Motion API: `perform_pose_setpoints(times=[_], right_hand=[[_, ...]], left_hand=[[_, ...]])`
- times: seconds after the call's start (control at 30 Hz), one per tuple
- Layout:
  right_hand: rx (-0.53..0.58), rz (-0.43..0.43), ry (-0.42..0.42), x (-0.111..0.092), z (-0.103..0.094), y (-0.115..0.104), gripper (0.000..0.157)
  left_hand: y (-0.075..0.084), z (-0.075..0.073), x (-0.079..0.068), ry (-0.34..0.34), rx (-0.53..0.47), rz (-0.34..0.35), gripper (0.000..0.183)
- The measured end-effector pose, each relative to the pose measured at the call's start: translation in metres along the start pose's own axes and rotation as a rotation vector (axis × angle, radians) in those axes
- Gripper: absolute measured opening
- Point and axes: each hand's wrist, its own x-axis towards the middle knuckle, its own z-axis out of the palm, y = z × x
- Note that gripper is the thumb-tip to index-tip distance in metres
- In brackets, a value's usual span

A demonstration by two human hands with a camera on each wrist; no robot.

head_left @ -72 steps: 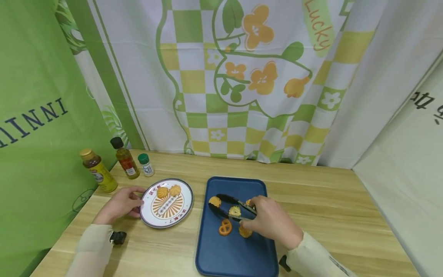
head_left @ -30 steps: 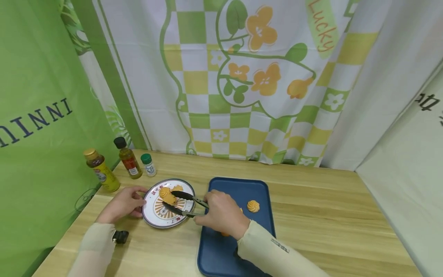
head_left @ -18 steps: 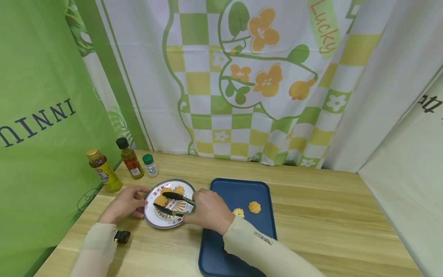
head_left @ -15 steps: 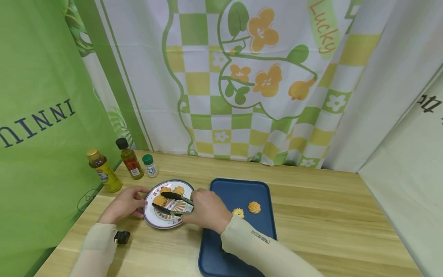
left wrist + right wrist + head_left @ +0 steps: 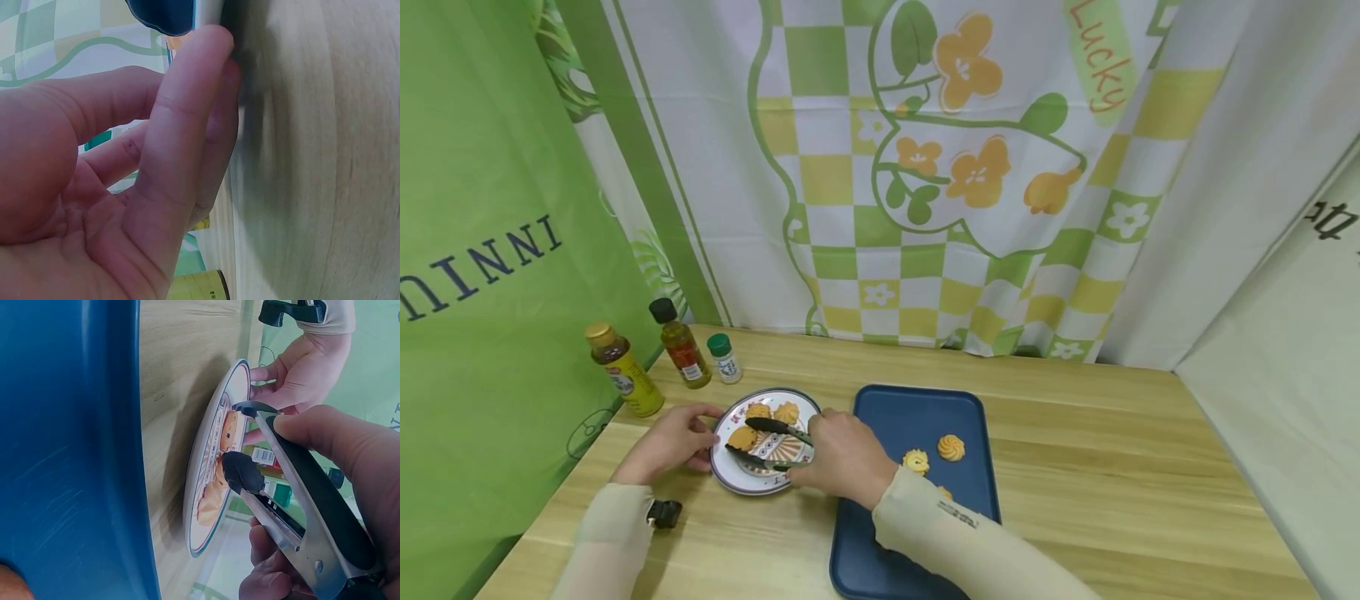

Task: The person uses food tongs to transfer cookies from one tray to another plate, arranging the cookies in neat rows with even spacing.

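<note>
In the head view my left hand [image 5: 673,442] holds the left rim of a white patterned plate [image 5: 726,471], fingers and thumb at its edge. My right hand [image 5: 846,458] grips black-tipped metal tongs [image 5: 786,462] over the plate. The tongs' tips are spread, with a round golden cookie [image 5: 742,438] lying at them; the right wrist view shows a gap between the black tips. Two piped cookies, one [image 5: 758,411] partly behind the tongs and another [image 5: 787,413], lie near the plate's far side.
A blue tray [image 5: 917,408] right of the plate bears a swirl cookie [image 5: 951,448], a pale ring-like cookie [image 5: 916,461] and a part-hidden one [image 5: 943,492]. My right forearm covers part of it. Behind the plate stand a yellow-labelled bottle [image 5: 628,379], an oil bottle [image 5: 683,354] and a green-capped shaker [image 5: 725,360].
My right hand has carried the tongs leftward from the tray to the plate. A round cookie has come onto the plate, and the tongs' tips have parted around it. The left hand stays at the rim.
</note>
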Motion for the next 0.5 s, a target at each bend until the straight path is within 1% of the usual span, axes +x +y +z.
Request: perform_pose_setpoints(times=[0.23,0.5], right_hand=[[0.026,-0.006,0.022,-0.005,0.000,0.003,0.041],[0.051,-0.019,0.043,-0.019,-0.006,0.006,0.040]], left_hand=[[0.001,0.001,0.000,-0.006,-0.010,0.002,0.053],[-0.003,0.001,0.001,-0.004,-0.015,0.006,0.054]])
